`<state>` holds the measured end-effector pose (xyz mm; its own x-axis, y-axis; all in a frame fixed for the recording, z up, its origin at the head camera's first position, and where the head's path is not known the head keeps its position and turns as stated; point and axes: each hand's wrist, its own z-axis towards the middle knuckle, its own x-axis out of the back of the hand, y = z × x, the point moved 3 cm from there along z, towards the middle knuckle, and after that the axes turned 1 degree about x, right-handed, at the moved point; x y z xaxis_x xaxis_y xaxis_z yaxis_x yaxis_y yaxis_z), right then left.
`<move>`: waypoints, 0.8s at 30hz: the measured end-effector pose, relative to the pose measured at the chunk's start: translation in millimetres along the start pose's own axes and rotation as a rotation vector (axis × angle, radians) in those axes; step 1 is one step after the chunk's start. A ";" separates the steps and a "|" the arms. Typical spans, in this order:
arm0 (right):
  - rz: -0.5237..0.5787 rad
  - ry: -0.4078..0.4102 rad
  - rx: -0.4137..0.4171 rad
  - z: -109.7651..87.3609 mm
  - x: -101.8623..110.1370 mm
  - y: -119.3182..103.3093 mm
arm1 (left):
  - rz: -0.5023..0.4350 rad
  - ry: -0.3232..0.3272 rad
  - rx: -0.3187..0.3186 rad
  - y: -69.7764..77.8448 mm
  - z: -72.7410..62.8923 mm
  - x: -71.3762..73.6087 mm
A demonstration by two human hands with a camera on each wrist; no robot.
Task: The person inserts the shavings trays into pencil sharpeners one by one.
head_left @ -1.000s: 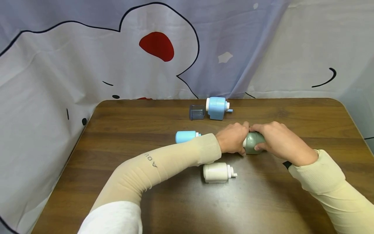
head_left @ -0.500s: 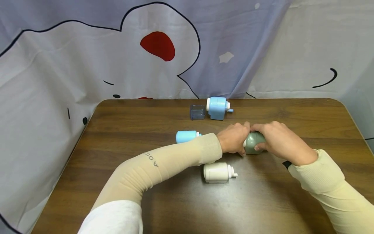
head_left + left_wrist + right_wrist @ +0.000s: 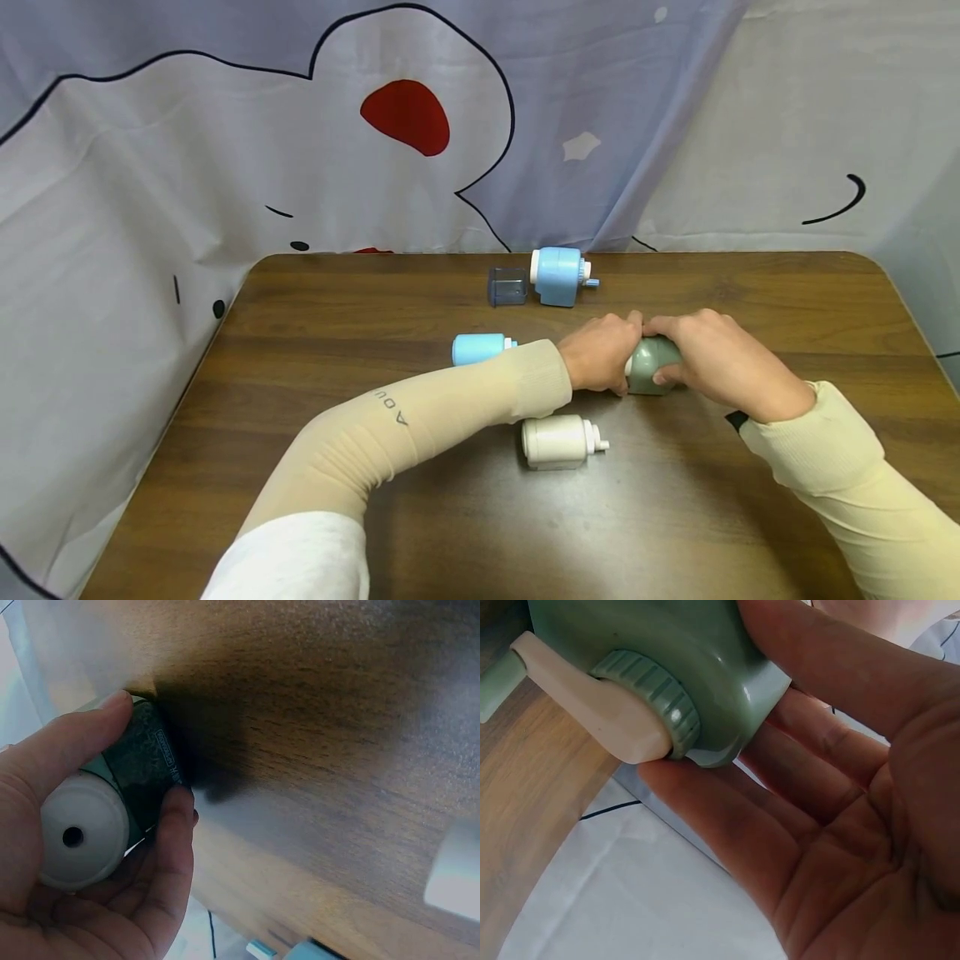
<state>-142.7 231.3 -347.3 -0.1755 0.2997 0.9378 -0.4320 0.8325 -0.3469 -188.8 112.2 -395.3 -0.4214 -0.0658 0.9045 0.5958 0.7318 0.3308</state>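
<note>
A green hand-crank pencil sharpener [image 3: 651, 367] lies between both hands over the right half of the table. My left hand [image 3: 600, 354] grips its front end; in the left wrist view, thumb and fingers curl round a dark see-through shavings drawer [image 3: 146, 754], beside a white face with a pencil hole [image 3: 73, 837]. From the other side my right hand [image 3: 716, 362] holds the green body, thumb on one side and fingers on the other. A cream crank [image 3: 604, 720] with a green knob shows in the right wrist view. Each hand hides part of the sharpener.
Behind the hands stand a blue sharpener [image 3: 557, 277] and a separate dark clear drawer [image 3: 507, 287]. A light blue sharpener [image 3: 478, 348] lies left, partly behind the left sleeve. Nearer sits a cream sharpener [image 3: 555, 442]. A printed curtain [image 3: 300, 167] hangs behind the wooden table [image 3: 360, 292].
</note>
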 end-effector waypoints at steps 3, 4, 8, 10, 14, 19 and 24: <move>-0.002 -0.003 -0.001 0.3 0.0 -0.4 | -0.001 0.000 -0.005 -1.1 -0.1 0.3; -0.002 -0.005 -0.002 0.2 0.0 -0.5 | -0.001 0.000 -0.007 -1.6 -0.2 0.4; -0.004 -0.006 0.006 0.0 -0.8 -0.2 | 0.024 -0.001 -0.020 -4.1 -2.0 2.0; -0.003 -0.005 0.013 -0.2 -1.0 0.2 | 0.043 -0.004 -0.016 -5.2 -3.8 4.3; 0.005 -0.014 0.026 -0.3 -1.4 0.9 | 0.074 -0.010 -0.019 -6.0 -9.5 14.5; 0.023 -0.031 0.014 -2.3 2.4 2.0 | 0.097 -0.010 -0.027 -12.1 -20.6 40.0; -0.001 -0.020 0.003 -2.3 15.0 3.7 | 0.085 0.061 -0.036 -36.0 -37.2 70.6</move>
<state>-144.8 240.0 -334.5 -0.1931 0.2894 0.9375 -0.4349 0.8312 -0.3462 -214.5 55.9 -333.3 -0.3266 -0.0463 0.9440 0.6521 0.7120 0.2605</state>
